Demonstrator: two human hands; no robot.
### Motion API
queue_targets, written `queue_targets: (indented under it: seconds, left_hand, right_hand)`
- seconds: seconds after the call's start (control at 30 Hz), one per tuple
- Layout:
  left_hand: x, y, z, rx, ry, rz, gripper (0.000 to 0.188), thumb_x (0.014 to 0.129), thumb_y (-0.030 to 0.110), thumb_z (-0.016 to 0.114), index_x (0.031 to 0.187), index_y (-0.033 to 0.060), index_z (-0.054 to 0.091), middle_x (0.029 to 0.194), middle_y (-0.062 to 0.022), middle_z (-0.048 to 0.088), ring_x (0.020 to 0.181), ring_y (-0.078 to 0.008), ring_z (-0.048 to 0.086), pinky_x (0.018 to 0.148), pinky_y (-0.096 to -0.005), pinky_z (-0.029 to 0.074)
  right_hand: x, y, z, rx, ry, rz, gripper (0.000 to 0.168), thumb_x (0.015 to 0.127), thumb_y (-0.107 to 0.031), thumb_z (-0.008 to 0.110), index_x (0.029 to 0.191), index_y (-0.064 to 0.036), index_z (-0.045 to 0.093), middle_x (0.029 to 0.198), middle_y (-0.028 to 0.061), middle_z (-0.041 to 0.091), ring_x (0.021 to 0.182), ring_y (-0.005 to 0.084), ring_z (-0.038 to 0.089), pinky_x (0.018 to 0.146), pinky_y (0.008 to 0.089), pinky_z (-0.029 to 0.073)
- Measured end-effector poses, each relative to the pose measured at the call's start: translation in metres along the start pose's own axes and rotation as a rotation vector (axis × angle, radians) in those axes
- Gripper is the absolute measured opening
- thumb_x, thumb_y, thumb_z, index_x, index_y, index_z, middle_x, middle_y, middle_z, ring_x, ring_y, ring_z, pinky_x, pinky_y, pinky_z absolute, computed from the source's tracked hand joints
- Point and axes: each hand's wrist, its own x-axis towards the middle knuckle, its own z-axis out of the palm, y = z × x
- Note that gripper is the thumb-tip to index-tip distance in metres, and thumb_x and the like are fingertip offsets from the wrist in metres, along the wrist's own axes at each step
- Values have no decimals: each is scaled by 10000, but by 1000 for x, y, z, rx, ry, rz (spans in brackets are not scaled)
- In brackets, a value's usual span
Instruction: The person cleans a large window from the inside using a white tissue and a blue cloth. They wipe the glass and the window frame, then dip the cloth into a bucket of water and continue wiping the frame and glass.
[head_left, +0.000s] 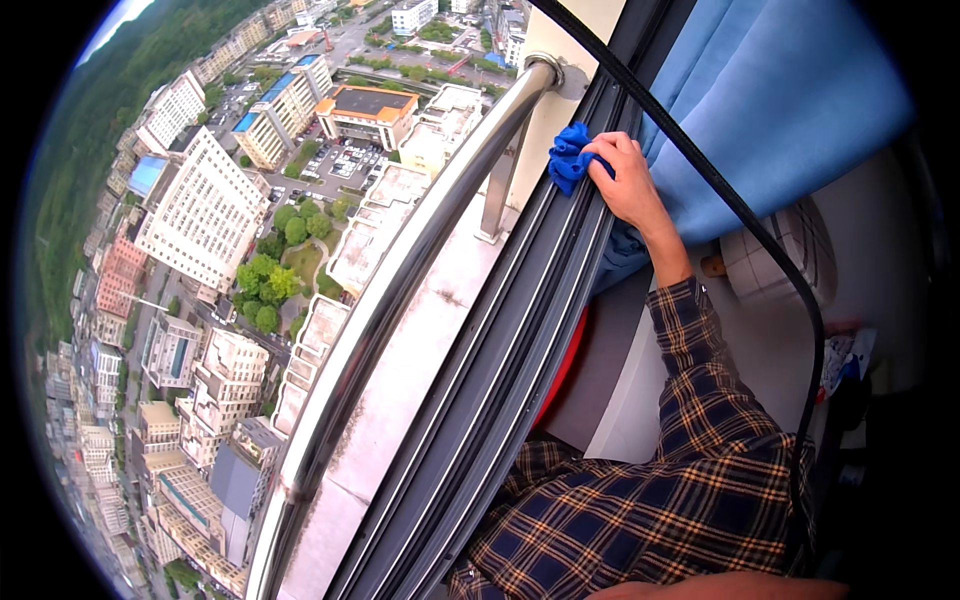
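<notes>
My right hand is closed on a crumpled blue cloth. Cloth and fingers rest on the upper part of a dark metal sliding-window track, whose parallel rails run diagonally across the view. A light blue curtain hangs just right of the hand, its lower folds near the wrist. The plaid shirt sleeve reaches up from the lower right. My left hand is out of view; part of the shirt lies beside the track at the bottom. A strip of skin at the bottom edge is too partial to identify.
Outside the track lie a pale ledge and a shiny metal railing, with buildings far below. A black cable arcs across the near view. Indoors are a red curved edge and a checked cushion-like object.
</notes>
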Motion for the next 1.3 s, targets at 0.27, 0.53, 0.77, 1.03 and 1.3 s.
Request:
queue_targets:
  seconds: [0.27,0.53,0.77,1.03,1.3]
  left_hand:
    - [-12,3,26,-47,-50,-70,228,896,169,620,904,-56,658,828,-185,645,744,-298,603,717,-385,503]
    - [-12,30,23,25,-76,-93,209,903,141,625,1003,-42,637,938,-194,647,833,-303,623,790,-383,515]
    - [1,219,48,-748,-634,-33,440,952,53,509,1383,-2,443,1269,-183,567,1037,-213,584,876,-324,511]
    - [3,313,134,-1305,-1452,-265,318,910,52,663,1202,-17,559,1119,-70,628,981,-137,611,855,-272,499]
    - [33,278,89,-1512,-845,-669,445,1011,267,548,1345,-14,466,1261,-190,588,1123,-273,608,987,-416,496]
  right_hand:
    - [123,113,-24,-151,253,142,195,855,-77,560,995,-26,686,862,229,667,805,411,646,776,447,524]
    - [125,-102,-128,1214,533,-238,123,974,-99,536,984,-22,632,867,44,659,724,112,636,638,259,535]
    - [69,-281,-110,1998,-366,-441,154,970,-142,506,839,-77,556,762,18,590,651,107,572,590,238,481]
    - [26,-377,-88,2224,-908,40,189,961,-146,494,787,-91,543,708,15,566,614,160,550,589,273,491]
    - [103,-276,-22,102,-207,-573,197,916,-190,559,975,-21,639,795,169,696,762,336,704,661,464,541]
